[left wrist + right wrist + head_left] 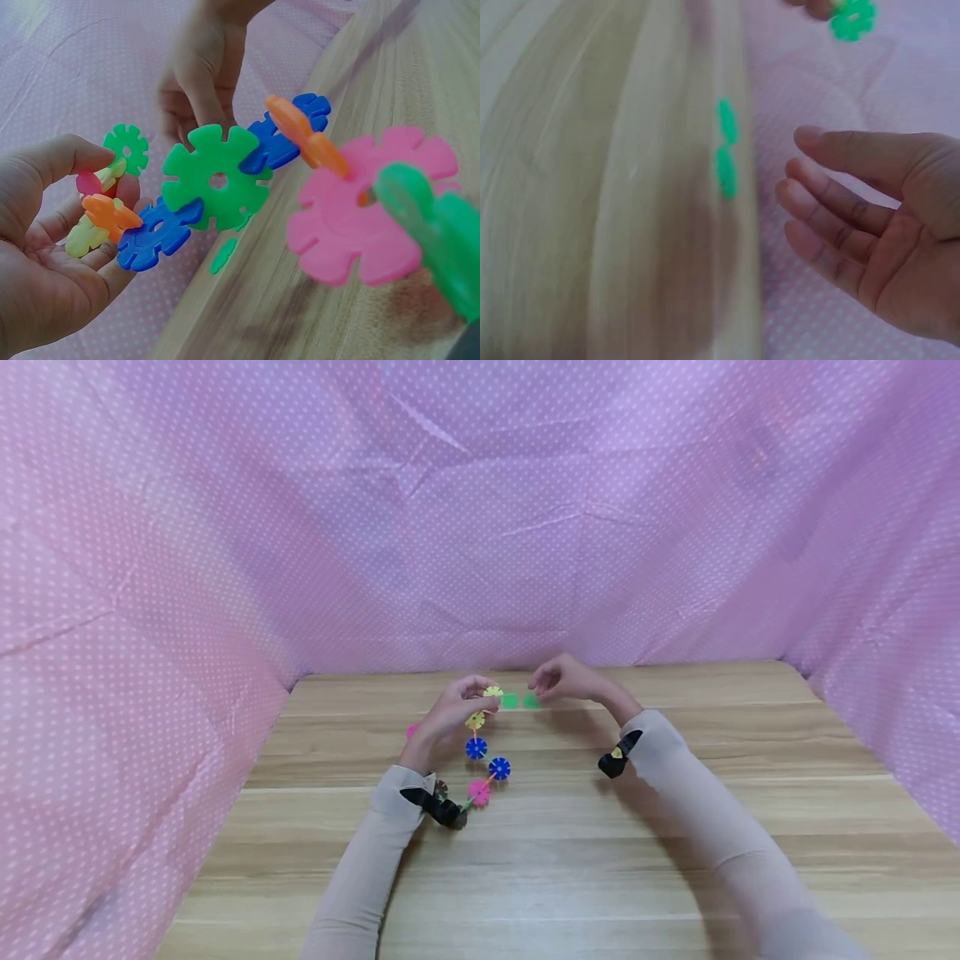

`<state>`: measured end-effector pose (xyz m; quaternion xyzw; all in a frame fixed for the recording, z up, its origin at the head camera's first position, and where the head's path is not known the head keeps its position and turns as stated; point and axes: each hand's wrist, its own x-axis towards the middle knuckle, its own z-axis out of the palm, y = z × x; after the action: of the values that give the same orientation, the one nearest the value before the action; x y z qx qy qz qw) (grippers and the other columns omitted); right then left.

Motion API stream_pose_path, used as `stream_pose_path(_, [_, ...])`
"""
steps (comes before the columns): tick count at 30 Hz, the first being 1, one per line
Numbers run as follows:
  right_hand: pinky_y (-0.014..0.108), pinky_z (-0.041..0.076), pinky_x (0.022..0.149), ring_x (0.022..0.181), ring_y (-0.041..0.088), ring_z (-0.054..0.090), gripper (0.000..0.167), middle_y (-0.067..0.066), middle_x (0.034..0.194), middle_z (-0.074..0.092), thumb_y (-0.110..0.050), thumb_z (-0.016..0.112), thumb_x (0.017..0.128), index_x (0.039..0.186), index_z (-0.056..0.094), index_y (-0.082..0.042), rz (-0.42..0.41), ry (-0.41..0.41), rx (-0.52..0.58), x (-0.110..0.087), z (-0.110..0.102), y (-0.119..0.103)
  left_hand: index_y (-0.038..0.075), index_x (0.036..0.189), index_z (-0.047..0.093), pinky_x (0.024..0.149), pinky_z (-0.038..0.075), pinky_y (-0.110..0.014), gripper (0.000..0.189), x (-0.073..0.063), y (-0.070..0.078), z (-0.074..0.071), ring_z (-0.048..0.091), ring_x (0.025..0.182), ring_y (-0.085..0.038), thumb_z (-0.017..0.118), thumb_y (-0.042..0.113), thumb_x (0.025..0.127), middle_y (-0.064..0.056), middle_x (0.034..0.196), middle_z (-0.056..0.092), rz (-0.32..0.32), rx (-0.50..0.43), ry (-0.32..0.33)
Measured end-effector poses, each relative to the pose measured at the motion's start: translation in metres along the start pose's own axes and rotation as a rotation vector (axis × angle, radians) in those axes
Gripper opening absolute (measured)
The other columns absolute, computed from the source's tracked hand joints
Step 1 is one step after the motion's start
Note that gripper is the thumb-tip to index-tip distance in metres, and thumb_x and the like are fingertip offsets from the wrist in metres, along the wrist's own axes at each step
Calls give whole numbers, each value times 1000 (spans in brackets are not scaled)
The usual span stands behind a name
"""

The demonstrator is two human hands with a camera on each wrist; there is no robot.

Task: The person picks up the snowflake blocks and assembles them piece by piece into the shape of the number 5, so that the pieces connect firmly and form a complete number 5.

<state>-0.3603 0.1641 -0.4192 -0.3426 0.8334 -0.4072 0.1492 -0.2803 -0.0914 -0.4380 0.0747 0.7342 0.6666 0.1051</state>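
My left hand (pixel 452 707) holds up a chain of interlocking plastic snowflake discs (pixel 187 176), pinching it near a yellow disc (pixel 114 174) between thumb and fingers. A green disc (pixel 126 151) sticks out at that end of the chain. From there the chain hangs down past blue discs (pixel 476 748), an orange disc (pixel 304 135) and a pink disc (pixel 337 225), towards the left wrist. Over the far part of the table, my right hand (pixel 572 679) has loosely bent fingers with nothing between them. Below it lie two loose green discs (pixel 726 172), close together near the table's far edge.
The wooden table (pixel 570 868) ends at the back against a pink dotted cloth (pixel 510 560), which also hangs along both sides. Each wrist wears a black strap (pixel 621 754). Part of the chain lies behind the left wrist in the head view.
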Motion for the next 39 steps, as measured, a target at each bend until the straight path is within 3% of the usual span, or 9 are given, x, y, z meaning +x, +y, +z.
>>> stream_pose_path(8, [24, 55, 78, 89, 24, 65, 38, 24, 100, 70, 3, 81, 81, 117, 69, 7, 89, -52, -61, 9, 5, 10, 4, 123, 63, 99, 55, -52, 28, -1, 0, 0, 62, 108, -46, 69, 11, 97, -1, 95, 67, -7, -18, -1])
stream_pose_path(14, [22, 51, 75, 91, 22, 60, 43, 25, 106, 67, -1, 82, 82, 122, 68, 4, 130, -59, -60, 13, 8, 18, 2, 123, 62, 101, 53, -57, 28, 0, 2, -1, 65, 102, -36, 68, 9, 97, 0, 94, 67, 12, -4, -8])
stream_pose_path(23, [23, 47, 75, 90, 20, 55, 37, 17, 103, 65, -4, 78, 88, 124, 68, 2, 139, -54, -72, 14, 13, 26, 3, 123, 62, 98, 55, -52, 27, 0, 0, 0, 57, 113, -55, 68, 11, 97, 1, 93, 67, -4, -1, -5])
stream_pose_path(30, [23, 49, 79, 93, 21, 58, 29, 17, 102, 68, -3, 77, 87, 115, 71, 4, 122, -39, -93, 15, 15, 27, 2, 125, 62, 96, 56, -50, 30, 0, 0, -1, 58, 113, -53, 68, 11, 97, 0, 94, 67, 1, 20, -10])
stream_pose_path(39, [24, 49, 80, 91, 19, 56, 27, 12, 98, 64, 1, 81, 82, 107, 69, 2, 179, -69, -47, 12, 9, 28, 3, 125, 63, 96, 56, -48, 30, 1, -2, -1, 61, 112, -49, 69, 11, 97, 1, 94, 67, 1, 27, -9])
